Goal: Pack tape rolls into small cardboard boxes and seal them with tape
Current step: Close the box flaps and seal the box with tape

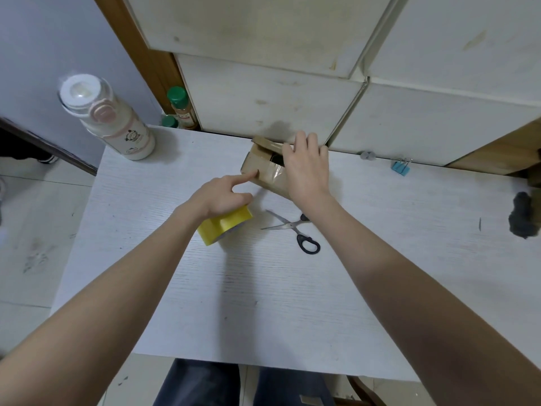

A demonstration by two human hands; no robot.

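Note:
A small cardboard box (263, 168) lies near the back of the white table (263, 288), its top flaps partly open with something dark inside. My right hand (304, 168) rests over the box's right side and top, fingers spread across it. Clear tape shows on the box's front face. My left hand (222, 196) holds a yellow tape roll (224, 228) under the palm, while its index finger points out and touches the lower left front edge of the box.
Scissors (295, 230) with black handles lie open on the table just right of the tape roll. A white bottle (111, 118) stands at the back left. A blue binder clip (401, 168) lies at the back right. White cabinet fronts rise behind the table.

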